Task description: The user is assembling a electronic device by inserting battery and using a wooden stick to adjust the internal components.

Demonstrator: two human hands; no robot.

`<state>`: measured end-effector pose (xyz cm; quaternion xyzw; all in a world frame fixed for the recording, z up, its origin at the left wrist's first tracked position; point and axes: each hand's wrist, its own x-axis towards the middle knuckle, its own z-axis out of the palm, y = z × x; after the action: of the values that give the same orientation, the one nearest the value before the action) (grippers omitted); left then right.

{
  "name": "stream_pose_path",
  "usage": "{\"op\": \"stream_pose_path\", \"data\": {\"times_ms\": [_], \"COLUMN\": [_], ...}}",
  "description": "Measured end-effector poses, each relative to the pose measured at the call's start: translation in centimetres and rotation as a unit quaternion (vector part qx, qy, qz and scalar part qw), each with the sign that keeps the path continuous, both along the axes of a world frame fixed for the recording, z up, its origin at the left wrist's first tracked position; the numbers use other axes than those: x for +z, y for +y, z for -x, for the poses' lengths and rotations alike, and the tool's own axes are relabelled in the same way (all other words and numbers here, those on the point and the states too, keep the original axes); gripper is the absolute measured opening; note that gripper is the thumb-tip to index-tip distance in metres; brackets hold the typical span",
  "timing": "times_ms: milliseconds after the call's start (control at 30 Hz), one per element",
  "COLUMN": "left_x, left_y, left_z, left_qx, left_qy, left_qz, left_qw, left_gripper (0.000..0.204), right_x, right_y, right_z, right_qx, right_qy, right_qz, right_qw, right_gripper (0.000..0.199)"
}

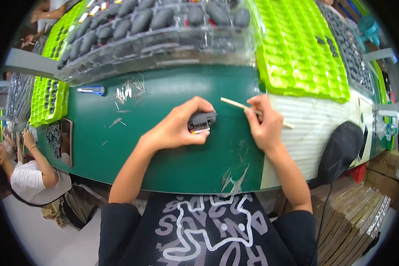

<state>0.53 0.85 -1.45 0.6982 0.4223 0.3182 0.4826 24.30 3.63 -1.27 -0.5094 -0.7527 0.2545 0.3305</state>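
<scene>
Over the green tabletop [164,166], my left hand [175,126] is closed round a small dark grey plastic device [203,119], thumb below and fingers above. A bit of white, yellow and red shows along the device's lower side, too small to make out. My right hand [266,126] pinches a thin pale wooden stick [233,103], slanted with its far tip toward the device. Tip and device are apart. Part of the stick is hidden behind the fingers, and its other end comes out beyond them on the right.
Clear plastic trays [164,60] of dark oval parts stand at the back, beside a bright green tray [297,48]. A blue cutter knife [92,91] and thin slivers [129,90] lie left. A black pouch [341,148] is at right. Another person [33,177] sits far left.
</scene>
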Motion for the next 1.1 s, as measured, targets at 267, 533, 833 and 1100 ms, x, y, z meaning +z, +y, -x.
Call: {"op": "stream_pose_path", "data": {"times_ms": [267, 533, 833, 1100], "left_x": [3.7, 12.2, 9.5, 10.5], "left_y": [0.1, 8.6, 20.3, 22.0], "left_z": [1.1, 3.3, 5.4, 5.6], "left_qx": [0.175, 0.344, 0.257, 0.223], "left_qy": [-0.135, 0.126, 0.517, 0.572], "left_qz": [0.030, -0.253, -0.251, -0.303], "left_qw": [0.975, 0.896, 0.777, 0.729], "left_gripper": [0.050, 0.043, 0.050, 0.032], "right_x": [0.0, -0.8, -0.8, -1.1], "right_y": [-0.4, 0.1, 0.1, 0.1], "right_z": [0.7, 0.4, 0.4, 0.3], "right_qx": [0.068, 0.133, 0.126, 0.128], "right_qy": [-0.053, -0.121, -0.090, -0.092], "right_qz": [-0.101, -0.144, -0.151, -0.163], "right_qw": [0.991, 0.973, 0.976, 0.974], "right_gripper": [0.035, 0.041, 0.031, 0.030]}}
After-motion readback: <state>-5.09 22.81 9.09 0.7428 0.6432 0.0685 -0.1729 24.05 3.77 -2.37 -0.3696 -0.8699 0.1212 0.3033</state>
